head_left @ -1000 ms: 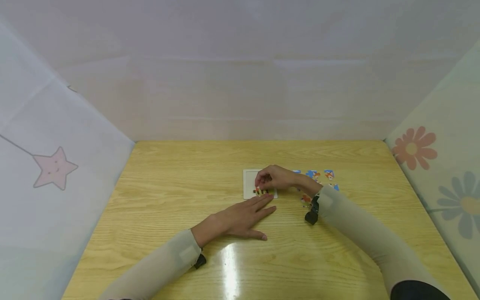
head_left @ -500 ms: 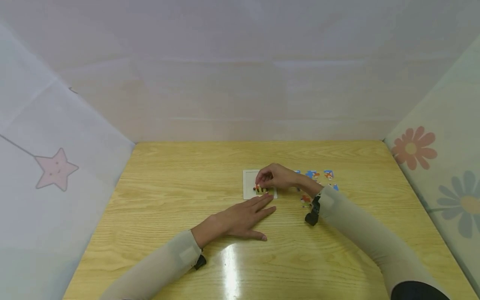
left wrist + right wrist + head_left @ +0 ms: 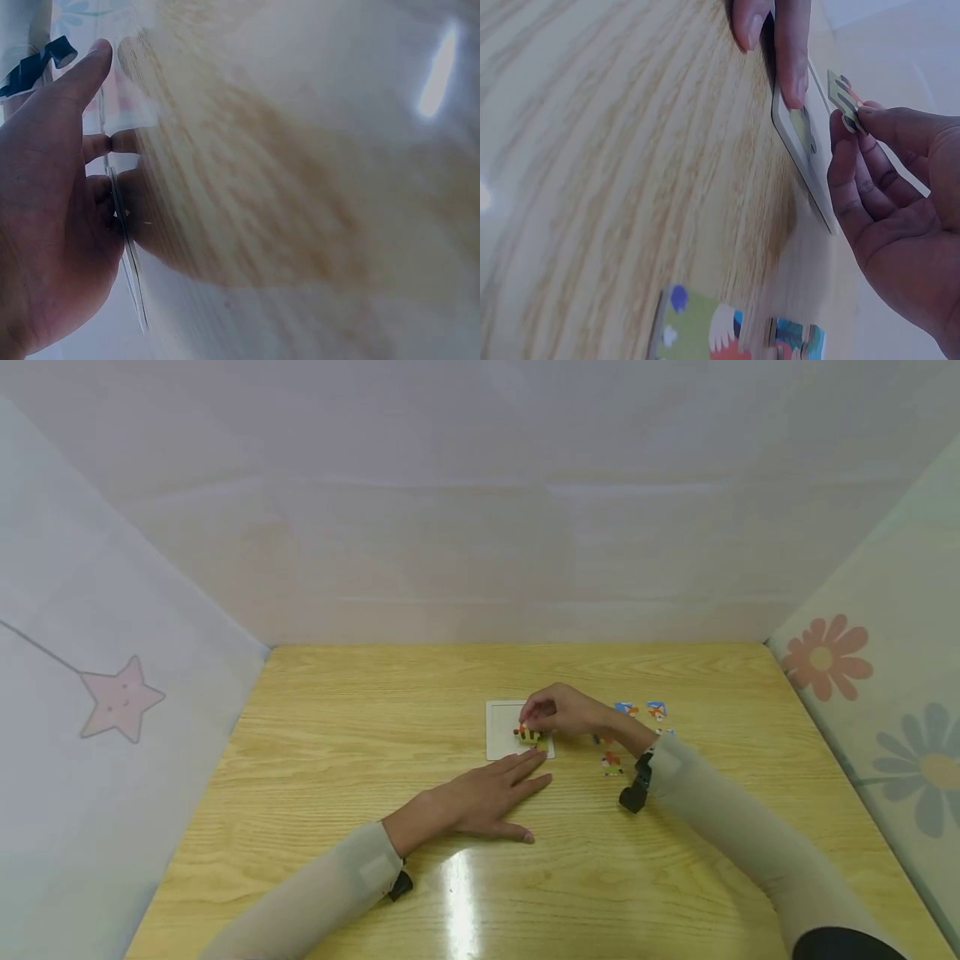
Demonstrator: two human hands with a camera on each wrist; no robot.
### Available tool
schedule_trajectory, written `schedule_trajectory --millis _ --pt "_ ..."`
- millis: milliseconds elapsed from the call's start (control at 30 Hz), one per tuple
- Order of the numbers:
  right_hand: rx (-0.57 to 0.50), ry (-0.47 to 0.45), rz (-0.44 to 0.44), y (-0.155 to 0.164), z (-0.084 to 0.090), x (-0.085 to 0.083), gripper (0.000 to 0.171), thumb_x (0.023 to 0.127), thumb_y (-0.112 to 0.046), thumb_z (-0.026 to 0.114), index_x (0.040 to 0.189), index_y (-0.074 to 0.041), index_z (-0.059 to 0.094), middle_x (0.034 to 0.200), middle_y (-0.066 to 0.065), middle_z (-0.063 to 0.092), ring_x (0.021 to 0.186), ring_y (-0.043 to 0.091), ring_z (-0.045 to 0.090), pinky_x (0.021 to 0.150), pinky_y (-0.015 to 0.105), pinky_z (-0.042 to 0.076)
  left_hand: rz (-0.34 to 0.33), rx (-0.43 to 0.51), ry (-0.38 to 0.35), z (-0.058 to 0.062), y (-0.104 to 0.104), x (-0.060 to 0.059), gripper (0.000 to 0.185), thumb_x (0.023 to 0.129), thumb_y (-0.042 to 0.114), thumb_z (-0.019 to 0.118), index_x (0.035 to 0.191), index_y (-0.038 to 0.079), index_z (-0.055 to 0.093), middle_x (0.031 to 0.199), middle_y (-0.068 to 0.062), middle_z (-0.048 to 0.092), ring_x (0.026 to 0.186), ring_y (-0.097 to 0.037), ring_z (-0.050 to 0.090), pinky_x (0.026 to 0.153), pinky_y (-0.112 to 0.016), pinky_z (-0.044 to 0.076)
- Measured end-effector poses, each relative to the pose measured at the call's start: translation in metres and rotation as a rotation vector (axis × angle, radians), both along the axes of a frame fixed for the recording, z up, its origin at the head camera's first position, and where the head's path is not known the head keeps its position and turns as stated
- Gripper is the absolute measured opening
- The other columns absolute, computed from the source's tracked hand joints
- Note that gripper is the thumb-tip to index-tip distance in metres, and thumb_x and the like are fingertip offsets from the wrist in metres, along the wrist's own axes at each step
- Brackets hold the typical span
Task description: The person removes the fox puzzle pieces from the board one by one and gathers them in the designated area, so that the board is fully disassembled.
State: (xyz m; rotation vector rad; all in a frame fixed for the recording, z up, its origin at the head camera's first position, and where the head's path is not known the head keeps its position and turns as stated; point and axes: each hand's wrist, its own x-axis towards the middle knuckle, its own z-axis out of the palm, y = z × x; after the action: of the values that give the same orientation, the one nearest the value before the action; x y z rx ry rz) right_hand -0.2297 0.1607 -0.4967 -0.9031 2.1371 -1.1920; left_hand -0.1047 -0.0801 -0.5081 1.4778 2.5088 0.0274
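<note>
My right hand (image 3: 564, 710) pinches a jigsaw piece (image 3: 529, 735) between thumb and fingers. That piece is yellow-green with dark stripes and a bit of red; in the right wrist view it is tilted and raised above the white puzzle tray (image 3: 782, 124). Another greenish jigsaw piece (image 3: 801, 129) lies in the tray's near right corner, partly covered by a fingertip. With fingers spread, my left hand (image 3: 480, 795) lies flat on the table, one fingertip pressing at that corner. In the left wrist view, the left hand (image 3: 60, 195) shows no object in its palm.
Several loose jigsaw pieces lie right of the tray, among them a red and green one (image 3: 612, 764) and a blue-edged one (image 3: 657, 709). My right forearm hides part of that group. Pale printed cloth walls (image 3: 480, 560) stand behind and beside the wooden table (image 3: 337, 718).
The right hand has shifted slightly right and away from me, carrying the striped jigsaw piece off its earlier spot over the tray. The left hand stays where it was.
</note>
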Motion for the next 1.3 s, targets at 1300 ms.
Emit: schedule_trajectory --millis 1300 --pt "0.048 -0.027 -0.040 0.110 0.013 0.032 0.017 0.104 -0.005 0.068 0.118 -0.001 0.075 0.111 0.015 0.076 0.098 0.027 0.075 0.084 0.031 0.063 0.002 0.014 -0.007 -0.001 0.001 0.000 0.094 0.103 0.073 0.045 0.172 0.015 0.017 0.179 -0.013 -0.001 0.165 -0.026 0.000 0.132 -0.038 0.018"
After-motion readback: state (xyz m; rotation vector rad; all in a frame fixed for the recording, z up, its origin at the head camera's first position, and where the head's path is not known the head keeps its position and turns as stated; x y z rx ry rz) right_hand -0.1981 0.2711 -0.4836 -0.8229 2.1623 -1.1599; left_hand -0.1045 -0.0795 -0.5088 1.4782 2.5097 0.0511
